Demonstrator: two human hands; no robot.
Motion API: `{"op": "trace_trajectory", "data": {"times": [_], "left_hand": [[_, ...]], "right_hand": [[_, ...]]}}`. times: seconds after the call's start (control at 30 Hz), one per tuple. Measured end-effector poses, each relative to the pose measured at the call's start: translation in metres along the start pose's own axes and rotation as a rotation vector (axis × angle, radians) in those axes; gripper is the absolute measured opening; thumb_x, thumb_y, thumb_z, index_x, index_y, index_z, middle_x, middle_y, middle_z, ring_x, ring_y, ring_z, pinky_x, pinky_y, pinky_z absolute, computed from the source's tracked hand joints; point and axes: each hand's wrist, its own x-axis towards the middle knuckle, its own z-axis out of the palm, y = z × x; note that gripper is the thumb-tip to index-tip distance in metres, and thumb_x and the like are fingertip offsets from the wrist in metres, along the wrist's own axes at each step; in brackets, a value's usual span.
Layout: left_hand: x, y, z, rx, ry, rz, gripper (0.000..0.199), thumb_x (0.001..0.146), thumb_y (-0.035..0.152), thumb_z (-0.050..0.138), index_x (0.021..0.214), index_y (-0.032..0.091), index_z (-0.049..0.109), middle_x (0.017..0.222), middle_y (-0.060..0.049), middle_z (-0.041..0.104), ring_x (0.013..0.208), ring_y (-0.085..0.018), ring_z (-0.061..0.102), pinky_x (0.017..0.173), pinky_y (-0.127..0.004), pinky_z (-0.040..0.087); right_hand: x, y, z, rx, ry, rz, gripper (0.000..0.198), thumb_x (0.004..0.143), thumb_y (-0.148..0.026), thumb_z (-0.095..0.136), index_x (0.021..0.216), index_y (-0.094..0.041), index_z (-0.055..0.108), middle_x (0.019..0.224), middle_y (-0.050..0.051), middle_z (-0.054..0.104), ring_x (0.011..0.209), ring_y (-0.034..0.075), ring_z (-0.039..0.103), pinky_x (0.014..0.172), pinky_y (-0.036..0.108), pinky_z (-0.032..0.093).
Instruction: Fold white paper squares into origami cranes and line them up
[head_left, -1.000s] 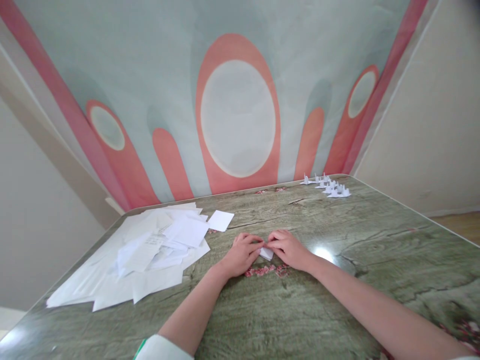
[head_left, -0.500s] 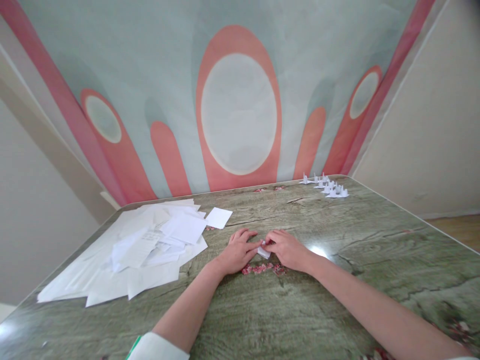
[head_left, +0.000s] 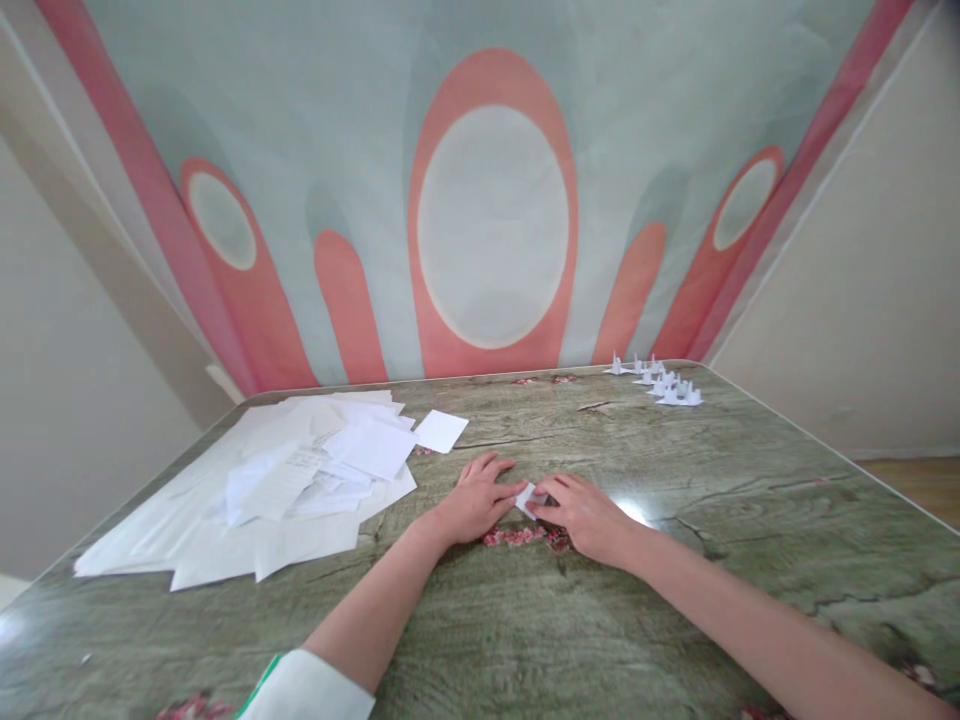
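Observation:
A small folded white paper (head_left: 527, 499) lies on the wood-patterned table between my hands. My left hand (head_left: 474, 499) rests on the tabletop with its fingers spread, the index fingertip touching the paper's left edge. From the other side, my right hand (head_left: 583, 512) pinches the paper's right part between thumb and fingers. The fingertips hide some of the folds. Beyond my left hand lies a flat white paper square (head_left: 442, 431).
Loose white sheets form a wide pile (head_left: 300, 490) on the left of the table (head_left: 480, 640). Several folded paper cranes (head_left: 666, 385) stand near the far right corner. A wall with a coral and grey-green mural (head_left: 491, 355) rises behind the table's far edge.
My right thumb and fingers have shifted on the folded paper, and more of its face shows. The left hand stays nearly in place. The view has turned slightly.

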Motion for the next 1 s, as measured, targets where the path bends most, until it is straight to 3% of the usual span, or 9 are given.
{"op": "trace_trajectory", "data": {"times": [0.43,0.6,0.87,1.0], "left_hand": [[0.001,0.001,0.003,-0.024,0.043,-0.076,0.030,0.088,0.033,0.045,0.115,0.041,0.055,0.133,0.000,0.040,0.128,-0.027,0.024,0.102,-0.051,0.024],[0.001,-0.001,0.003,-0.024,0.036,-0.075,0.030,0.087,0.032,0.045,0.114,0.042,0.055,0.134,0.001,0.040,0.128,-0.027,0.024,0.102,-0.051,0.024],[0.000,-0.002,0.004,-0.027,0.025,-0.078,0.031,0.088,0.033,0.044,0.116,0.043,0.053,0.135,0.002,0.038,0.129,-0.027,0.023,0.103,-0.051,0.022],[-0.001,0.002,0.002,-0.033,0.026,-0.089,0.030,0.089,0.041,0.039,0.116,0.043,0.053,0.136,0.001,0.038,0.130,-0.027,0.021,0.103,-0.051,0.021]], "right_hand": [[-0.018,-0.004,0.001,0.109,-0.040,0.059,0.055,0.076,0.000,0.043,0.119,-0.032,0.054,0.130,0.005,0.043,0.115,0.022,0.041,0.091,0.038,0.034],[-0.018,0.012,0.001,0.227,0.028,0.120,0.071,0.069,0.006,0.034,0.131,-0.026,0.041,0.131,0.005,0.044,0.115,0.017,0.043,0.095,0.034,0.036],[-0.009,0.020,0.009,0.002,-0.024,0.077,0.061,0.074,0.002,0.040,0.129,-0.024,0.043,0.130,0.006,0.048,0.119,0.022,0.037,0.094,0.040,0.034],[-0.010,0.016,0.009,-0.097,-0.033,0.071,0.051,0.080,-0.002,0.040,0.127,-0.021,0.046,0.124,0.010,0.051,0.114,0.024,0.042,0.089,0.040,0.037]]}}
